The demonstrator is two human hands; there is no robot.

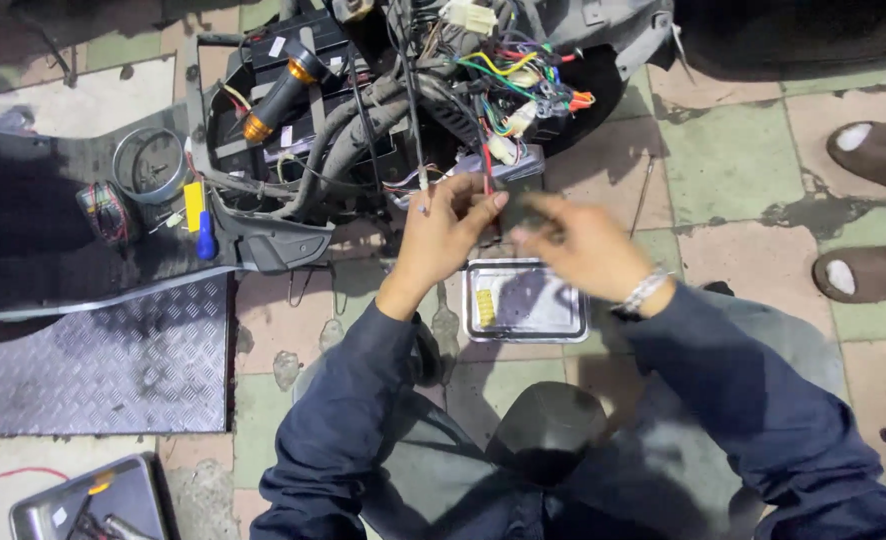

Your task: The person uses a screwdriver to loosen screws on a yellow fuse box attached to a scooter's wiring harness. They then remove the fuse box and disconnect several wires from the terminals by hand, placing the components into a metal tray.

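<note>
Two bare hands work at the opened front of a scooter, just above a shallow metal tray (553, 325) on the tiled floor. The tray holds a small yellow ridged part (485, 307) at its left end; the rest of its floor shows bare metal. The left hand (441, 238) pinches thin wires (485, 172), red among them, between thumb and fingertips, where they hang from the tangled wiring harness (508, 85). The right hand (585, 245) is blurred; whether its fingers grip anything I cannot tell. A second tray (58, 505) at lower left holds tools, partly cut off.
</note>
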